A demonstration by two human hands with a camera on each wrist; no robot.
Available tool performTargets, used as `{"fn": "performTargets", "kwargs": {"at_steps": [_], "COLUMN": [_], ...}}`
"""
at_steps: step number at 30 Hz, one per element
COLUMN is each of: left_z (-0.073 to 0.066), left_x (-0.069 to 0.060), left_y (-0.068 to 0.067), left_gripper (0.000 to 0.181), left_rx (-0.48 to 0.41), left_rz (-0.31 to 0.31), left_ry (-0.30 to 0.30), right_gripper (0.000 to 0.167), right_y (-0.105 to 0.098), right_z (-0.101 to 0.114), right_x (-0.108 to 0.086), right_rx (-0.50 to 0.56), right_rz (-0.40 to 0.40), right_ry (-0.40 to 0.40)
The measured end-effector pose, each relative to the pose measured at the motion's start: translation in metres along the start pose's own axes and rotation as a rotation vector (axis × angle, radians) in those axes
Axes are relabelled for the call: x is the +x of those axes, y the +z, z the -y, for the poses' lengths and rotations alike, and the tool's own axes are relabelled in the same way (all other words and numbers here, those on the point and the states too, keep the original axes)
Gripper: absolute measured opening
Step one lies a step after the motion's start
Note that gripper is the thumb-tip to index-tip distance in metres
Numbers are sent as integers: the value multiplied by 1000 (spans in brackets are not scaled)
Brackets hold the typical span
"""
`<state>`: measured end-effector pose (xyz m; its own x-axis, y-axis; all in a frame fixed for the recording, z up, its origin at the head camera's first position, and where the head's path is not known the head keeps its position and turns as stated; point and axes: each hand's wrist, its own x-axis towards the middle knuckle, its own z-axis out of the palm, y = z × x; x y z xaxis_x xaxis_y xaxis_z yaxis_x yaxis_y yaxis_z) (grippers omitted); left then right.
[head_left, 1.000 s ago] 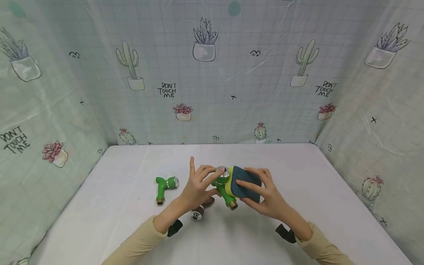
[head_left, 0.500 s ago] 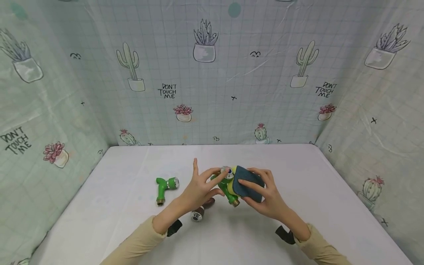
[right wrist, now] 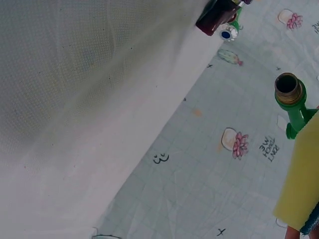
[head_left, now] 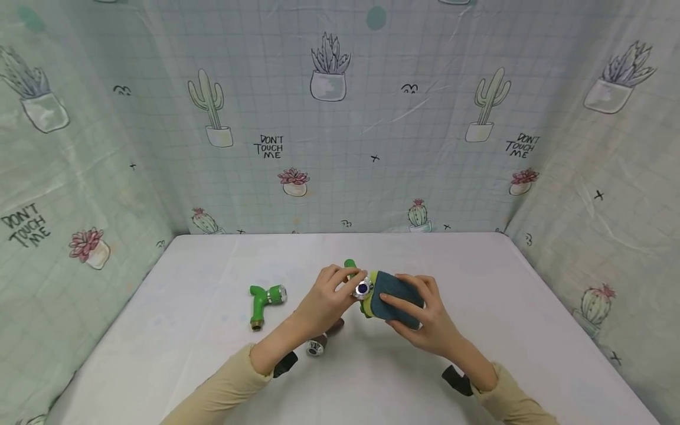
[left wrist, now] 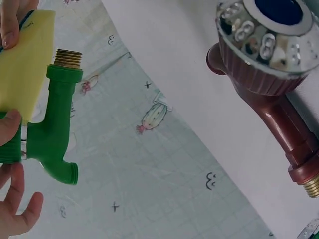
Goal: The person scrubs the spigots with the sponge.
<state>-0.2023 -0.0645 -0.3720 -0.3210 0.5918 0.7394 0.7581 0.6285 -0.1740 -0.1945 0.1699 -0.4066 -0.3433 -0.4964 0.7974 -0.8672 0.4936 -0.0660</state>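
Observation:
In the head view my left hand (head_left: 323,302) grips a green tap (head_left: 349,264) by its silver, blue-centred knob end, held above the table. My right hand (head_left: 434,323) holds a sponge (head_left: 398,299), yellow on one side and dark blue on the other. The sponge's yellow side lies against the tap and hides part of it. From the left wrist, the tap's body (left wrist: 57,109) shows its brass thread pointing up beside the yellow sponge face (left wrist: 30,64). The right wrist view catches the open threaded end (right wrist: 289,89) beyond the sponge (right wrist: 301,174).
Another green tap (head_left: 260,306) lies on the white table (head_left: 175,330) to the left. A brown tap (head_left: 316,344) lies near my left forearm, partly hidden by it. Patterned cloth (head_left: 340,124) rises at the back and both sides.
The tap has turned in my left hand: its knob now faces me and the threaded end has gone from the head view. My raised left finger has come down. The sponge stays nearly in place.

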Motion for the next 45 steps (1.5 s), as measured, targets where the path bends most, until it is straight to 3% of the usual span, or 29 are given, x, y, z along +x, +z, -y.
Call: {"fn": "performTargets", "kwargs": {"at_steps": [11,18,26,32,39,45], "left_z": [-5,-9,-9,-7,-5,-5], "left_x": [0,0,-2,-3,-4,-7], "left_y": [-4,-3,-2,-4,-2,-1], "left_gripper": [38,39,39,40,41,40], "left_rx": [-69,-35,73,17,17,-60], "left_rz": [-10,-4,-76,-70,-73,-85], "left_ry": [-10,-16,-59,-48,-7,-32], "right_gripper": [35,34,34,33,32,32], "right_y": [-2,-1,0,-1,-1,-1], "right_z": [-1,3,8,8,5,0], "right_x": [4,10,15,16,11,6], "right_rx": [22,43,19,5,-6,-23], "right_rz": [-18,-25,-47,-51,-39,-41], "right_ry": [-55,-91,-98,-104,-97,-85]}}
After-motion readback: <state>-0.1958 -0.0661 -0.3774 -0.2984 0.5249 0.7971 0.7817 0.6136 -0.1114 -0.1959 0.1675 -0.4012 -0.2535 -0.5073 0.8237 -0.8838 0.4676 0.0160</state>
